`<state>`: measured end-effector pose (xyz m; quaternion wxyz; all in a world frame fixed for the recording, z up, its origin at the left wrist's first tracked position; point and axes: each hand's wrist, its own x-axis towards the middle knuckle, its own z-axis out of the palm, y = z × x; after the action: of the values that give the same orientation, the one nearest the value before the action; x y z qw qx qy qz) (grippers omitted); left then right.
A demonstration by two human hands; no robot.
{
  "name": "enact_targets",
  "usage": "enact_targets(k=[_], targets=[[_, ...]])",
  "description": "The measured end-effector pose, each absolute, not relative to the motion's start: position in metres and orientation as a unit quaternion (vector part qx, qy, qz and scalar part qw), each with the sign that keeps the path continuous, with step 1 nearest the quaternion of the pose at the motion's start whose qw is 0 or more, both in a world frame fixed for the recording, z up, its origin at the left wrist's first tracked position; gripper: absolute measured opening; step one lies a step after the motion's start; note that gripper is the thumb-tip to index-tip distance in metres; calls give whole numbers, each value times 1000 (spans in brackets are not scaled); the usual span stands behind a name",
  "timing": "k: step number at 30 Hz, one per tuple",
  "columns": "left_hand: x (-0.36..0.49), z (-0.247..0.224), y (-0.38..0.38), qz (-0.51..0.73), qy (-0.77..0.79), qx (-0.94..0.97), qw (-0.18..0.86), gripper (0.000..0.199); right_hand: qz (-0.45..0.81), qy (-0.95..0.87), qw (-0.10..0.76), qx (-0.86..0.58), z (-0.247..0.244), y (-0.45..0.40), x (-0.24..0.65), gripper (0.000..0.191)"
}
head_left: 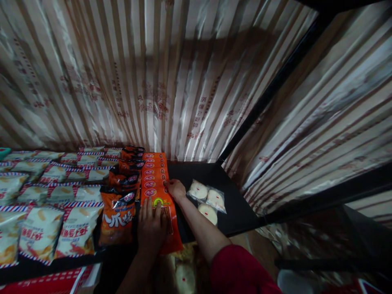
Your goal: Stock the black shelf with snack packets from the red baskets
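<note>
A row of overlapping flat orange packets (154, 173) runs from the back of the black shelf to its front edge. My left hand (151, 228) lies on the front packet with its fingers spread, covering part of the printed picture. At the right edge of the row, my right hand (176, 190) touches the packets, its fingers bent and close together; whether it pinches one is hard to make out. An orange and black snack bag (118, 216) stands just left of the row, with similar bags behind it. Right of my right hand lie three clear-wrapped round white items (198, 191).
Many white snack bags (76, 228) with striped edges fill the shelf's left part. The black shelf (234, 204) ends at a dark metal post (263, 108) on the right. Pleated printed sheeting (147, 73) hangs behind. A red basket (52, 283) sits below at the left.
</note>
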<state>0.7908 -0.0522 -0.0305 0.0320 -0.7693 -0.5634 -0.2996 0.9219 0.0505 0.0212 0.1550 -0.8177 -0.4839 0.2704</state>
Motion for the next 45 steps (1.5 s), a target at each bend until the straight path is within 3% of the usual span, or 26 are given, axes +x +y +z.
enact_targets(k=[3, 7, 10, 17, 25, 34, 45], targets=[[791, -25, -53, -286, -571, -768, 41, 35, 251, -489, 198, -812, 21, 37, 917, 40], [789, -16, -52, -270, -573, -773, 43, 34, 216, -484, 360, -768, 12, 8, 912, 46], [787, -5, -49, -255, -571, -779, 43, 34, 249, -465, 421, -738, 1, -10, 911, 51], [795, 15, -33, -229, -597, -768, 42, 30, 296, -455, 433, -719, 1, -18, 912, 55], [813, -1, -11, -289, -575, -762, 72, 37, 312, -448, 461, -700, -6, -17, 915, 54], [826, -11, -17, -247, -587, -771, -24, 42, 301, -447, 528, -657, -18, -16, 909, 71], [820, -9, -17, -234, -578, -781, -32, 44, 313, -417, 534, -665, -15, -17, 904, 74]])
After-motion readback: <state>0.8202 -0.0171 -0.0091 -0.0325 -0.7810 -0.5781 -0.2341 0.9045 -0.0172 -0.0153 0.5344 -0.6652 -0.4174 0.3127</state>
